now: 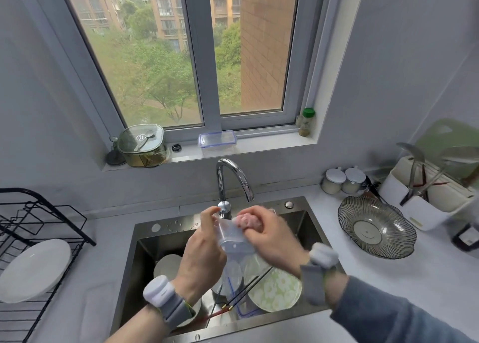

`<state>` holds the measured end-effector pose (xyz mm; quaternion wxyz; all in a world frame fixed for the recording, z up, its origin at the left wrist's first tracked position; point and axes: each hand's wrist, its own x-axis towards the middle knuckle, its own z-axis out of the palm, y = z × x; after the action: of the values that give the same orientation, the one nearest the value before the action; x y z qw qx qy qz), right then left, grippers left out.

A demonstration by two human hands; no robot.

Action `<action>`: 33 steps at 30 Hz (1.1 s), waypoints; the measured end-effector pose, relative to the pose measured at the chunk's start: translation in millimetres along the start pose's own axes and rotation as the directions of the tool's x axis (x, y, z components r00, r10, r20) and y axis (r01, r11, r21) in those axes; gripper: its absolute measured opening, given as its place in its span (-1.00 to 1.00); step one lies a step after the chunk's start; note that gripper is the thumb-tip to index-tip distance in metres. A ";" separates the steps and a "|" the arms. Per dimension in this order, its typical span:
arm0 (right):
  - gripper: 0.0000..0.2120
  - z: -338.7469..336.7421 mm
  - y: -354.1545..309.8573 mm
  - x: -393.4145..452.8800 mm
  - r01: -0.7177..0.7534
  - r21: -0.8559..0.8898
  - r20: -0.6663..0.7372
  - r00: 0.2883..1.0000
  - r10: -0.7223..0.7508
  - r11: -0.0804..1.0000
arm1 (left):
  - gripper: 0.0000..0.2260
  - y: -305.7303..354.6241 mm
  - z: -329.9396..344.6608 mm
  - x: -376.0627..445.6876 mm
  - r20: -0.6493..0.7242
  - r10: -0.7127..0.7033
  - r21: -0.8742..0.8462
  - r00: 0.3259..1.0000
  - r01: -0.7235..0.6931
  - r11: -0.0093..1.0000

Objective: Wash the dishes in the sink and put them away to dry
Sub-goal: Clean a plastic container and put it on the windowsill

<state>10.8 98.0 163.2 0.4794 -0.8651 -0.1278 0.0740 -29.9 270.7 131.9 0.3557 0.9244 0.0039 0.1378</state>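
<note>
My left hand [204, 249] holds a clear plastic cup [232, 235] over the steel sink [303, 214], just below the chrome faucet [233, 179]. My right hand [269, 235] grips a pink sponge [246, 220] pressed against the cup's rim. Down in the basin lie a green-and-white floral plate [278, 289], white plates [167, 265], a clear container [233, 278] and dark chopsticks [243, 289]. On the black dish rack [39, 220] at the left rests one white plate [33, 270].
A ribbed glass bowl [375, 228], two white-lidded jars [342, 180] and a utensil holder [425, 194] stand on the counter at the right. The windowsill carries a green lidded container [141, 145], a clear box [217, 139] and a spice bottle [307, 122].
</note>
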 end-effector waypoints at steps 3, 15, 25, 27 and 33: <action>-0.75 20.9 -22.8 -9.7 0.123 -0.006 -0.023 0.992 -0.123 0.992 | -0.56 7.3 6.5 0.3 -0.001 -0.071 -0.079 0.998 0.070 0.994; -0.76 -14.7 44.8 15.3 -0.215 0.049 0.008 0.977 0.214 0.975 | -0.62 -2.7 -22.6 10.6 -0.137 -0.222 -0.219 0.965 0.189 0.957; -0.76 -20.6 31.5 25.7 -0.209 0.407 -0.211 0.926 0.314 0.889 | -0.63 -9.4 -21.0 19.5 0.044 -0.409 -0.341 0.911 0.399 0.852; -0.74 -24.8 18.4 24.3 -0.108 0.445 -0.247 0.939 0.238 0.889 | -0.65 -8.8 -22.9 23.5 0.109 -0.515 -0.504 0.850 0.493 0.709; -0.72 -33.9 -8.4 17.5 -0.010 0.603 -0.144 0.982 0.122 0.798 | -0.58 -17.4 -31.8 24.7 0.429 -0.668 -0.701 0.607 0.690 0.177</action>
<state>34.8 79.8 188.2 0.7346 -0.6761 -0.0247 0.0508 -12.8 307.2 149.1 0.7628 0.5440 0.3441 -0.0611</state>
